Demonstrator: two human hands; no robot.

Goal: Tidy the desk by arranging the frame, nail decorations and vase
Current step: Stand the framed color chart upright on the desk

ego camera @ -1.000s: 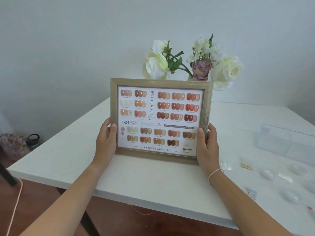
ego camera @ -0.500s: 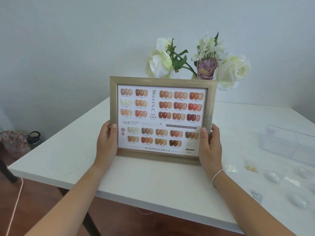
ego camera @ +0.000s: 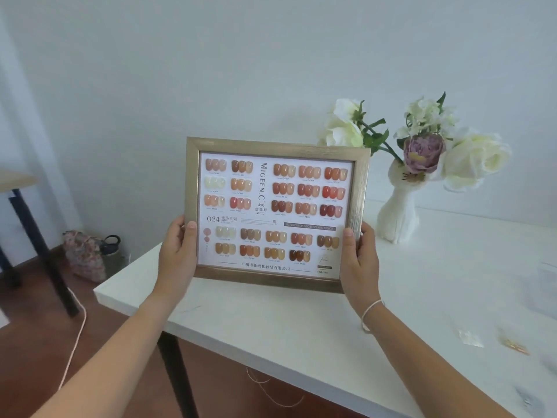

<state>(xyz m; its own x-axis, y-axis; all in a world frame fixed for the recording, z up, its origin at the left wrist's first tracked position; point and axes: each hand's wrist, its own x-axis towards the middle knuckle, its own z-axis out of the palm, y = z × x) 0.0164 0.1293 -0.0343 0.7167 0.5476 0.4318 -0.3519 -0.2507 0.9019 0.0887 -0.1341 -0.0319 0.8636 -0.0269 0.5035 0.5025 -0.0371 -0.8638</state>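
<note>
Both hands, left hand (ego camera: 176, 254) and right hand (ego camera: 360, 260), grip the frame (ego camera: 275, 214) by its sides above the worktop (ego camera: 301, 324), left of the vase (ego camera: 398, 212); frame unplaced, nail decorations (ego camera: 512, 346) seemingly loose, so most remains.

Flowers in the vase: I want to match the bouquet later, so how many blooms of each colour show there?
In the white vase:
White roses: 2
Purple bloom: 1
Cluster of small white blossoms: 1
Total: 4
</note>
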